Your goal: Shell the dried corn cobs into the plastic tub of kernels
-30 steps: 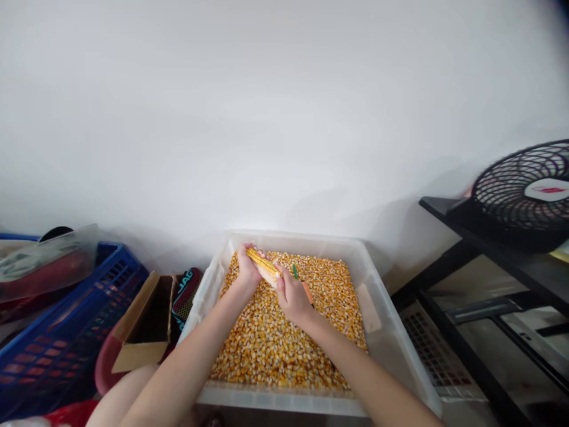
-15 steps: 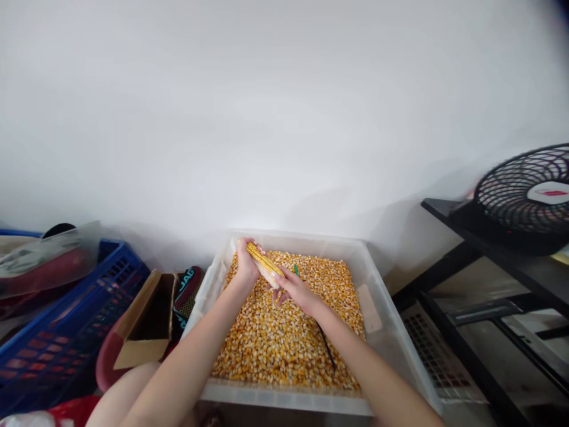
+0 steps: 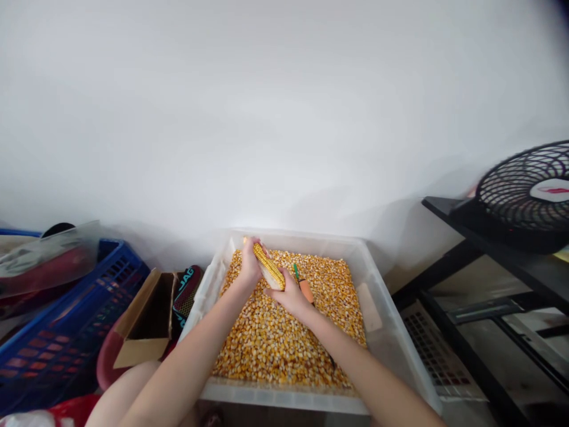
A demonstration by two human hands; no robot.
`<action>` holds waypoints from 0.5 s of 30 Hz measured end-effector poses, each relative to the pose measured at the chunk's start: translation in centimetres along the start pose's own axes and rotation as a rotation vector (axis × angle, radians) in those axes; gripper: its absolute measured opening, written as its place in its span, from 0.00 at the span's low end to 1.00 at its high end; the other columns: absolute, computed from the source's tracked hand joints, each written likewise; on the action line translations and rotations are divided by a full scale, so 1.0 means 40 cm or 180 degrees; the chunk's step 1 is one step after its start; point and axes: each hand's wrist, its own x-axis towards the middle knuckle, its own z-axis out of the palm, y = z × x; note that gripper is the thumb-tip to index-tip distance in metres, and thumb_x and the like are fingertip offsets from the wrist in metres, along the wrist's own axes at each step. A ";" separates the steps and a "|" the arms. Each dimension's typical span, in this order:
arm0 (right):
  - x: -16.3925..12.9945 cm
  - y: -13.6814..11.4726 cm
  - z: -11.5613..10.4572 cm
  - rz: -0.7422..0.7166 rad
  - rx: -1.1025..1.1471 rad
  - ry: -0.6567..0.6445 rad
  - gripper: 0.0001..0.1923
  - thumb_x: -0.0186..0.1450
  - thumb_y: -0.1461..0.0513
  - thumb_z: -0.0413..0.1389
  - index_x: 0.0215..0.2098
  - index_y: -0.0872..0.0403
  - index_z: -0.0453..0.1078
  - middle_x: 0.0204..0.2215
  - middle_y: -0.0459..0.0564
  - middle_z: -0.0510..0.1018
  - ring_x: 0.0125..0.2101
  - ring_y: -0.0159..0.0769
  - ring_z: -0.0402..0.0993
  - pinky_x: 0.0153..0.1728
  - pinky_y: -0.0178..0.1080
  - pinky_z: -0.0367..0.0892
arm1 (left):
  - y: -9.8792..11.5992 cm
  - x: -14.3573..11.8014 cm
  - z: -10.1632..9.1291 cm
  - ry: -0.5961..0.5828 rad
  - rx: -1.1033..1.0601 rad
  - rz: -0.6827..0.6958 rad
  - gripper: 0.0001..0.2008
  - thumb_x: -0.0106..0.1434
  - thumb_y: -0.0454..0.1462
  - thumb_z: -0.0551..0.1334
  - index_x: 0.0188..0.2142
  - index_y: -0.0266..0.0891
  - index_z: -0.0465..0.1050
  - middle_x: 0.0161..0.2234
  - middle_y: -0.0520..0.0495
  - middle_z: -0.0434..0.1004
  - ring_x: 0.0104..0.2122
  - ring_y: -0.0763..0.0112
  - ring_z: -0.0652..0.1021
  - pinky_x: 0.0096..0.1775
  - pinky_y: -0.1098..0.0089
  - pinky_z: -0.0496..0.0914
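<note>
Both forearms bare up to frame edge, no sleeves in view. Left hand (image 3: pixel 249 265) and right hand (image 3: pixel 288 295) bare: no gloves, rings, watch or bands visible. Fingers (image 3: pixel 272 291) slim, nails too small to judge. Bare knee at lower left, no clothing visible on it.

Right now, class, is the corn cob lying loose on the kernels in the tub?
No, the corn cob is gripped between left hand and right hand.

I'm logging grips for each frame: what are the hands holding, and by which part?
A corn cob: left hand grips its far end, right hand its near end.
</note>
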 end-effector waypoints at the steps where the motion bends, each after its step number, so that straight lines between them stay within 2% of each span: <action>1: -0.002 -0.004 0.000 0.0018 0.0024 -0.0028 0.36 0.50 0.57 0.63 0.54 0.48 0.54 0.35 0.46 0.71 0.24 0.29 0.65 0.20 0.31 0.60 | 0.000 0.002 -0.001 0.0004 0.0012 -0.0011 0.08 0.48 0.40 0.58 0.20 0.40 0.59 0.12 0.56 0.61 0.11 0.74 0.64 0.16 0.73 0.58; 5: -0.007 -0.043 -0.012 0.0061 0.0498 -0.0485 0.39 0.48 0.55 0.65 0.55 0.47 0.54 0.37 0.46 0.71 0.26 0.29 0.67 0.22 0.31 0.63 | 0.009 0.014 -0.010 0.0056 -0.0051 -0.0121 0.07 0.48 0.40 0.56 0.19 0.40 0.60 0.12 0.55 0.61 0.11 0.73 0.65 0.16 0.72 0.60; 9: -0.006 -0.074 -0.039 0.0349 0.1347 -0.1048 0.26 0.57 0.45 0.54 0.46 0.53 0.63 0.30 0.48 0.73 0.23 0.29 0.68 0.23 0.33 0.66 | 0.023 0.030 -0.020 0.0170 -0.0256 -0.0258 0.06 0.47 0.39 0.55 0.20 0.40 0.60 0.12 0.55 0.61 0.11 0.73 0.64 0.17 0.72 0.62; 12: -0.007 -0.078 -0.058 0.0380 0.1462 -0.1413 0.22 0.57 0.50 0.57 0.43 0.54 0.65 0.29 0.48 0.73 0.25 0.29 0.69 0.26 0.33 0.67 | 0.027 0.039 -0.028 0.0010 -0.0350 -0.0480 0.06 0.47 0.39 0.56 0.19 0.40 0.59 0.12 0.55 0.60 0.11 0.74 0.64 0.18 0.72 0.63; 15: -0.012 -0.079 -0.066 0.0232 0.1159 -0.1452 0.22 0.53 0.55 0.62 0.44 0.53 0.66 0.33 0.48 0.72 0.29 0.30 0.70 0.27 0.33 0.67 | 0.025 0.041 -0.032 -0.0255 -0.0298 -0.0588 0.06 0.46 0.38 0.57 0.20 0.40 0.60 0.12 0.56 0.60 0.12 0.74 0.64 0.17 0.72 0.62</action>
